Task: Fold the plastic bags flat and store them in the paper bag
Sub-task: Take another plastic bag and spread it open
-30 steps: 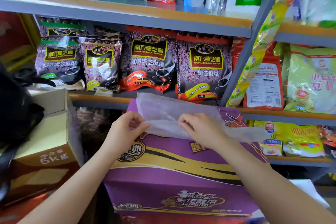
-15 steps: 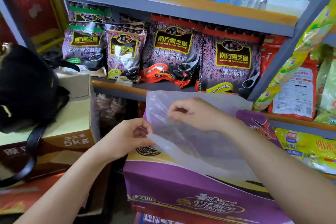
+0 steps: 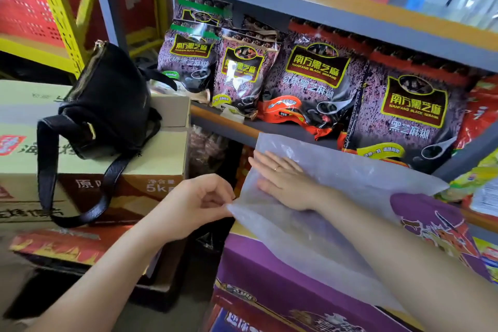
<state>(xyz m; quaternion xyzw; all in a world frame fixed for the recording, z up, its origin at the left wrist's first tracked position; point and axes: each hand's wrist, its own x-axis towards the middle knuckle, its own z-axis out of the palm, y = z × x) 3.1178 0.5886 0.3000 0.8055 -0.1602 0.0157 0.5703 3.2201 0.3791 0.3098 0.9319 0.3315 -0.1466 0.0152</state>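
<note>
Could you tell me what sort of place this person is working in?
Most likely a small grocery shop or its stockroom: metal shelves carry rows of packaged black sesame paste bags, and printed cardboard cartons are stacked beside them.

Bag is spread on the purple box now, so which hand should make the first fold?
Left, probably. The left hand already pinches the plastic bag at its near corner, free to carry it over. The right hand lies flat on the bag, pinning it to the purple box.
</note>
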